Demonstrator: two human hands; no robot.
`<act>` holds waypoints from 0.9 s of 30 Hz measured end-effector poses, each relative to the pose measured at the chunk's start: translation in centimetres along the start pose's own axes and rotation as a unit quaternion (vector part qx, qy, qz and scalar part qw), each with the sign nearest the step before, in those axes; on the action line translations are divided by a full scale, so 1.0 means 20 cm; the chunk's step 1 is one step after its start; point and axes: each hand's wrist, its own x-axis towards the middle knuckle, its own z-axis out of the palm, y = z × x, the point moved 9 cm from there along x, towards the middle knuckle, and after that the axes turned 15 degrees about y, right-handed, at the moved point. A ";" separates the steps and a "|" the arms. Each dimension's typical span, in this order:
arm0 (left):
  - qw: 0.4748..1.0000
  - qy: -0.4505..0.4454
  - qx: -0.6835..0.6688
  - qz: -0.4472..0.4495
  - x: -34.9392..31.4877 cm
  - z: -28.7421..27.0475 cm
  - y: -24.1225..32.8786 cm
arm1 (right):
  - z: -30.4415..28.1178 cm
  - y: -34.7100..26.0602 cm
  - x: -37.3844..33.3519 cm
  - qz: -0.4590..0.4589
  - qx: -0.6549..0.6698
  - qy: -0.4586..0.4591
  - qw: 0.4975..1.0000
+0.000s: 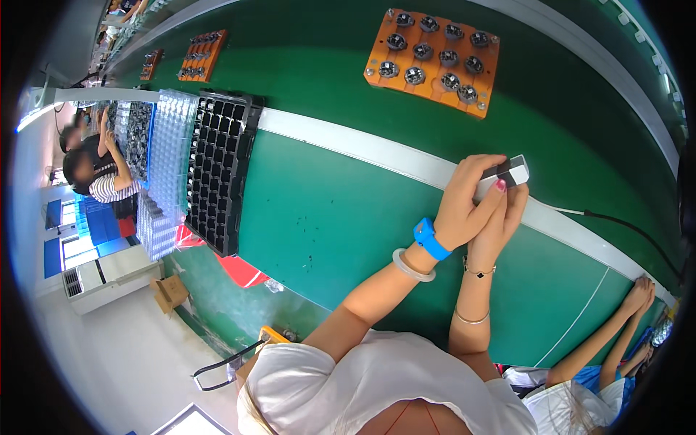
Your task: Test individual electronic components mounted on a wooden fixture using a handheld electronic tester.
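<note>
Both hands are up at the far edge of the table, clasped together around a small grey-and-black device (507,174). Left hand (467,206) wraps it from the near side w/ fingers curled over the top; right hand (502,217) sits under/behind it, also closed on it. Device rests right on the white strip (348,145) that runs along the table (326,217), so it's held but not lifted much, if at all. Can't tell exactly what the fingers are doing to it, too small.

Only one view here (head cam), so that's all there is to go on.

Progress-wise, imo: one unit is in hand and being worked on right now. Orange fixture (433,61) w/ a batch of round metal parts sits on the green belt beyond the strip, well apart from the hands, every slot looks filled. Black cell tray (217,170) to the left looks mostly empty, clear blister trays (168,156) beside it. So prob lots of pieces left to go, tho nothing shows a finished pile near the person.

Thin black cable (623,226) trails off right of the device. Another person's hands (641,290) rest on the table edge further right.
</note>
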 end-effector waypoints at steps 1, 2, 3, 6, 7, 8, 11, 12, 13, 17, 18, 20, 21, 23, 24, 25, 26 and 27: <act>1.000 -0.001 0.000 0.005 0.00 0.00 0.00 | -0.01 0.01 0.00 0.006 -0.003 0.010 1.000; 1.000 -0.004 0.002 0.001 0.00 0.00 0.00 | 0.00 0.00 0.00 -0.001 -0.006 0.004 1.000; 1.000 -0.006 0.003 -0.002 0.00 0.00 0.00 | -0.01 0.01 0.00 0.003 0.000 0.010 1.000; 1.000 -0.014 0.002 -0.017 0.00 0.01 -0.02 | -0.01 0.01 0.00 0.009 0.010 0.020 1.000; 1.000 -0.015 0.001 -0.019 0.00 0.01 -0.02 | -0.02 0.01 0.00 0.008 0.015 0.022 1.000; 1.000 -0.015 -0.001 -0.017 0.00 0.01 -0.02 | -0.02 0.02 0.00 0.009 0.014 0.023 1.000; 1.000 -0.015 -0.001 -0.012 0.00 0.01 -0.02 | -0.01 0.02 0.00 0.012 0.017 0.016 1.000; 1.000 -0.015 0.000 -0.017 0.00 0.01 -0.03 | 0.00 0.01 0.00 0.011 0.016 0.013 1.000; 1.000 -0.016 -0.001 -0.011 0.00 0.01 -0.02 | 0.00 0.01 0.00 0.009 0.015 0.011 1.000; 1.000 -0.018 -0.008 -0.013 0.00 0.01 -0.02 | -0.01 0.00 0.00 0.007 0.013 0.009 1.000; 1.000 -0.024 -0.005 -0.006 0.00 0.02 -0.01 | -0.01 0.01 0.00 0.014 0.005 0.005 1.000; 0.999 -0.022 -0.018 -0.018 0.00 0.01 -0.02 | -0.02 0.01 0.00 0.001 -0.003 0.010 1.000; 0.999 -0.017 -0.023 -0.027 0.00 0.01 -0.03 | -0.04 0.02 0.00 0.006 -0.013 0.019 1.000; 0.992 -0.020 -0.075 -0.100 -0.01 0.02 -0.08 | -0.05 0.06 0.01 0.055 0.025 0.022 0.998; 0.993 -0.010 -0.081 -0.090 -0.01 0.01 -0.08 | -0.05 0.05 0.02 0.044 0.018 0.021 0.999; 0.993 -0.003 -0.077 -0.085 0.00 0.01 -0.07 | -0.03 0.01 0.02 -0.014 -0.019 0.009 1.000; 0.993 0.001 -0.080 -0.085 0.00 0.00 -0.07 | -0.03 0.00 0.02 -0.010 -0.011 0.004 1.000; 0.993 0.002 -0.084 -0.088 0.00 -0.01 -0.08 | -0.02 0.01 0.01 0.004 0.003 0.001 1.000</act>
